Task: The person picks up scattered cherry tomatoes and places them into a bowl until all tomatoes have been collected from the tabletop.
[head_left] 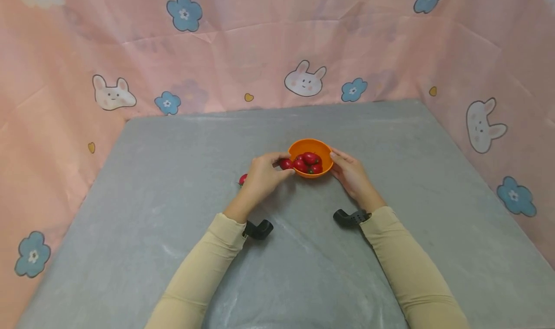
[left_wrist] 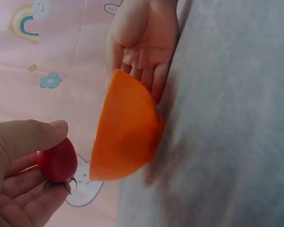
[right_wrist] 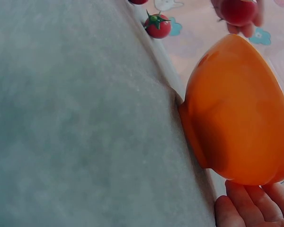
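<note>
My left hand (head_left: 263, 176) pinches a red cherry tomato (left_wrist: 57, 161) between thumb and fingers, its green stem end showing in the left wrist view. That tomato is right at the left rim of an orange bowl (head_left: 313, 147), with several red cherry tomatoes (head_left: 310, 158) inside. On the bowl's other side, my right hand (head_left: 353, 177) holds it, thumb at the rim and fingers against the outer wall. The bowl's base is down at the grey tabletop in the right wrist view. Another cherry tomato (right_wrist: 158, 26) lies on the table, partly hidden behind my left hand in the head view.
A grey cloth-like cover (head_left: 173, 199) spreads over the table. Pink curtains (head_left: 243, 45) with rabbits and blue flowers hang along its back and sides. Each wrist wears a black strapped device (head_left: 259, 230). A further red tomato (right_wrist: 138, 2) shows at the right wrist view's top edge.
</note>
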